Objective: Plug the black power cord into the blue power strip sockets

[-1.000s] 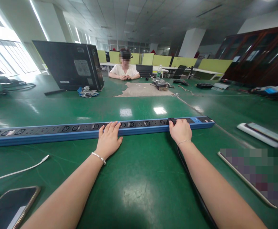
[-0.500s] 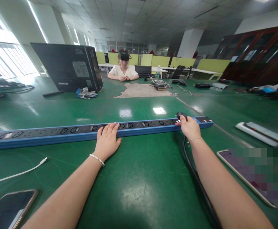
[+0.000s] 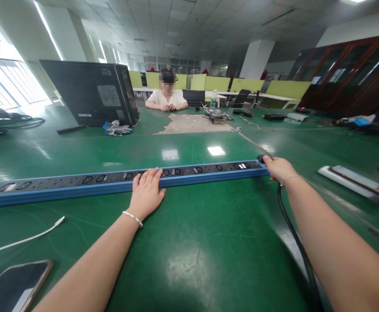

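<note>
A long blue power strip [image 3: 195, 177] with a row of black sockets lies across the green table. My left hand [image 3: 147, 188] rests on its middle, fingers spread over the top face and thumb on the near side. At the strip's right end, my right hand [image 3: 278, 169] is closed on a black plug [image 3: 261, 159]. A thick black cable [image 3: 295, 236] hangs from below this hand and runs toward the bottom edge. The hand covers the strip's far right end, so whether the plug touches a socket there cannot be made out.
A black computer case [image 3: 92, 93] stands back left, with gloves [image 3: 117, 128] beside it. A person [image 3: 166, 96] sits across the table. Phones lie at the near left [image 3: 17, 286] and right [image 3: 364, 180]. A white cable [image 3: 30, 236] lies at left.
My right hand has moved right along the strip with the plug and cable, from near the last sockets to the end. My left hand has stayed put. The tablet-like device at right is no longer visible.
</note>
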{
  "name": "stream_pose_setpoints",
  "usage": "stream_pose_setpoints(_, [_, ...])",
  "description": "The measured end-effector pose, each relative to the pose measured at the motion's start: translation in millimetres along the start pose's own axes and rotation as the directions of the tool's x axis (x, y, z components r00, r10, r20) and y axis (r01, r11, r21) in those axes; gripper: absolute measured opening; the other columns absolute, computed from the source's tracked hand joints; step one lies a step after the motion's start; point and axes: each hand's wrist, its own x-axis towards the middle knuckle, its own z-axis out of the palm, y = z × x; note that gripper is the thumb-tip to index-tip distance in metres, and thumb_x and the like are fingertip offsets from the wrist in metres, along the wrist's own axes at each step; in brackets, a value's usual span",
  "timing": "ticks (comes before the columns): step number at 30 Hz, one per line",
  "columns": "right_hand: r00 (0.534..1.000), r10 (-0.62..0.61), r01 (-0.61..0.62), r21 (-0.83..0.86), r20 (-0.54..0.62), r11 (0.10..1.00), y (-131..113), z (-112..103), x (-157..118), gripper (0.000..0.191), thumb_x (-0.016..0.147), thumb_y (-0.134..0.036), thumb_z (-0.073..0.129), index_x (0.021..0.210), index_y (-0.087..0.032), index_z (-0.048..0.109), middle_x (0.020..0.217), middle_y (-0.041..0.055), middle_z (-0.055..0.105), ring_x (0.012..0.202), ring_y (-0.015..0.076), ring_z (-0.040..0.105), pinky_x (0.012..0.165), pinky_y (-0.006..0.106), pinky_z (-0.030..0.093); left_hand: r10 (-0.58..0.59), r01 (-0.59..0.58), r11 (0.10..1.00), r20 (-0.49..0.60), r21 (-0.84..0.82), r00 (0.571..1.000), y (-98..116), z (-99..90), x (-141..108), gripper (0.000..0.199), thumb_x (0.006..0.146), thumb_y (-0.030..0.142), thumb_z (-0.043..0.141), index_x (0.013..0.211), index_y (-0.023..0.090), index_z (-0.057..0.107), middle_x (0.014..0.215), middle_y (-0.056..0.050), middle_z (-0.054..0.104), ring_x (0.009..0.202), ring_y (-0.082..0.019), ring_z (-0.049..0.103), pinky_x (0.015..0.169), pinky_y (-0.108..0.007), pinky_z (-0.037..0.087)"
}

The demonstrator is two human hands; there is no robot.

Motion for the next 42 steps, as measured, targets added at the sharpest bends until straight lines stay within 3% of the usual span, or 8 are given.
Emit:
stream_pose_setpoints(6, [0.994,0.062,-0.049,-0.14,0.087,0.989,-8.8,-8.1,3.2,0.052,0.089,-0.047,0.032,0.106,-0.008,0.06,0.092,0.017,0.067,0.043,0.0156,0.057,0.043,0.028,0.045,0.005,-0.005,1.0,-0.014,-0.003,1.0,-0.8,1.1,-0.4,0.056,0.081,0.033,0.047,0.134,0.019,0.039,0.141,-0.007,0.044,0.13,-0.025,0.037,0.108,-0.046,0.02])
stream_pose_setpoints(16, [0.995,-0.008,0.03,-0.215,0.101,0.976,-6.6,-0.6,15.0,0.05,0.089,-0.046,0.031,0.107,-0.01,0.061,0.105,0.0183,0.064,0.057,0.0165,0.06,0.044,0.024,0.044,0.002,-0.002,1.0,-0.014,-0.021,1.0,-0.4,1.3,-0.7,0.056,0.08,0.033,0.047,0.134,0.02,0.039,0.14,-0.007,0.045,0.129,-0.025,0.037,0.108,-0.046,0.019])
stream_pose_setpoints(25, [0.992,0.007,0.023,-0.244,0.123,0.97,-11.6,-2.9,9.2,0.053,0.089,-0.048,0.03,0.108,-0.008,0.058,0.099,0.0183,0.065,0.047,0.0154,0.057,0.044,0.027,0.045,-0.006,0.006,0.999,0.001,-0.037,1.0,-0.1,0.0,0.4,0.057,0.08,0.033,0.047,0.135,0.02,0.039,0.141,-0.008,0.045,0.129,-0.025,0.037,0.109,-0.047,0.019])
stream_pose_setpoints(32, [0.982,0.043,0.0,-0.224,0.183,0.974,-17.4,-7.4,4.6,0.048,0.09,-0.046,0.032,0.111,-0.009,0.055,0.107,0.02,0.061,0.055,0.0166,0.059,0.045,0.026,0.043,-0.007,0.007,0.999,0.006,-0.043,1.0,-0.2,-0.7,0.3,0.057,0.08,0.033,0.047,0.135,0.021,0.039,0.14,-0.008,0.045,0.13,-0.026,0.037,0.108,-0.047,0.019])
stream_pose_setpoints(42, [0.976,0.031,0.031,-0.274,0.218,0.961,-16.7,-3.5,7.6,0.046,0.091,-0.044,0.031,0.103,-0.007,0.056,0.099,0.0208,0.061,0.052,0.0156,0.057,0.046,0.026,0.042,0.003,-0.003,1.0,0.001,-0.027,1.0,-0.2,-0.4,-0.6,0.056,0.081,0.033,0.047,0.135,0.019,0.039,0.141,-0.008,0.044,0.131,-0.026,0.036,0.109,-0.047,0.019])
